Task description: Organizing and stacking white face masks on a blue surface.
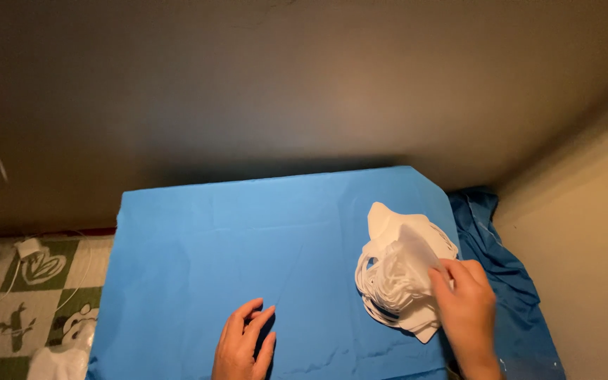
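Note:
A pile of white face masks [395,278] with ear loops lies on the right part of a blue cloth-covered surface [248,246]. My right hand [467,309] rests at the pile's right edge, fingertips pinching the top mask, which looks slightly lifted and blurred. Resting flat on the blue cloth near the front edge, left of the pile, is my left hand [244,345], fingers together and holding nothing.
Darker blue fabric [508,281] hangs off the right side by a beige wall. A green-and-white patterned floor mat [29,302] with a white plug and cable [28,248] lies at the left. A white bag [58,362] sits at the bottom left.

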